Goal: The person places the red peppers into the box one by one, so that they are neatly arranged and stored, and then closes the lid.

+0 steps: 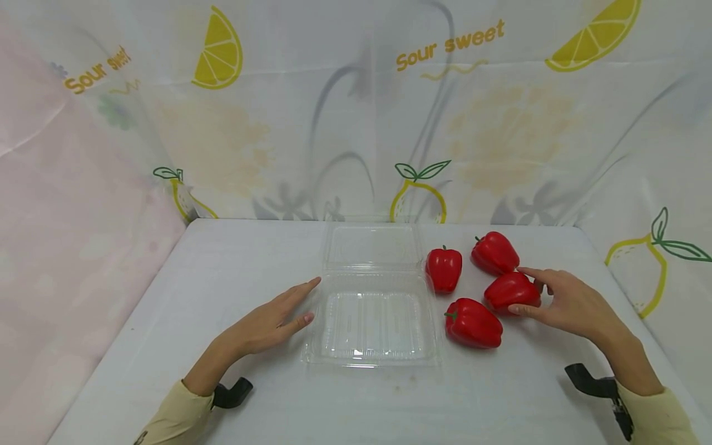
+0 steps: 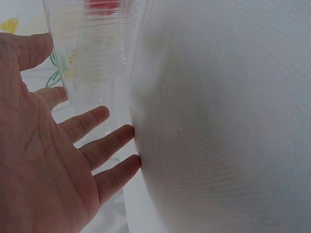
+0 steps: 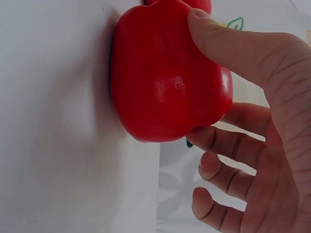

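Head view: a clear plastic hinged container lies open at the centre of the frame on a white table, its clear lid folded back toward the top of the picture. Four glossy red bell peppers sit right of it, all outside: one upright just beside the container, one at the upper right of the group, one at the bottom with its green stem pointing left, and one at the group's right, beneath the right hand.

That right hand pinches this last pepper, thumb on the near side and fingers at the far side; in the right wrist view the ring and little fingers curl free of it. The pepper appears to rest on the table. The left hand has its fingers straight and spread at the container's left edge; whether they touch it is hard to tell.

As for progress, the work looks barely begun: the container is open and one pepper gripped, but none lies inside. If they belong there, all four remain, and perhaps the lid's closing.
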Available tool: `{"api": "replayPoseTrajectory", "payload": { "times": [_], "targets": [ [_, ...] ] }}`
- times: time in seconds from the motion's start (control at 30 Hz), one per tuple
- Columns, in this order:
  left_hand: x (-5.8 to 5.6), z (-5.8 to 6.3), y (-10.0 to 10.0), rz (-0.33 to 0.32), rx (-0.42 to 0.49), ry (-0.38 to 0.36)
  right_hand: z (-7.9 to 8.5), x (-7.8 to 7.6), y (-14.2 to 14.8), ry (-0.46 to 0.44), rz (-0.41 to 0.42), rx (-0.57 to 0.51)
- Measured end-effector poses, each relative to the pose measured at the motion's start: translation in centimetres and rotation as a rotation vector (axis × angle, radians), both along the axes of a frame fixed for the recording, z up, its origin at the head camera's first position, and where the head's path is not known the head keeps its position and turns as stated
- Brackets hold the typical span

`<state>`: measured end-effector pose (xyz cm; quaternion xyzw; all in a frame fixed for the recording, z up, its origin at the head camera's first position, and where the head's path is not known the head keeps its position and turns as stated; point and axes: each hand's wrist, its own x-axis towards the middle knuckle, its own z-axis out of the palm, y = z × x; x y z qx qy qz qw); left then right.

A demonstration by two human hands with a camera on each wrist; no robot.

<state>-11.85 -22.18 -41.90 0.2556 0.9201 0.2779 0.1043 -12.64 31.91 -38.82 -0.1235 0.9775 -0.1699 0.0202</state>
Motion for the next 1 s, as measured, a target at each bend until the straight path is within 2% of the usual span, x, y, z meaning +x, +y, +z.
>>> {"api": "replayPoseTrajectory", "payload": {
  "times": [0.43, 1.0],
  "targets": [
    [-0.1, 0.1, 0.0, -0.003, -0.006, -0.005, 0.3, -0.1, -0.3, 0.010, -0.030, 0.008],
    [0.0, 0.2, 0.1, -0.002, -0.002, -0.015, 1.4, 0.5, -1.1, 0.105, -0.064, -0.026]
  ]
}}
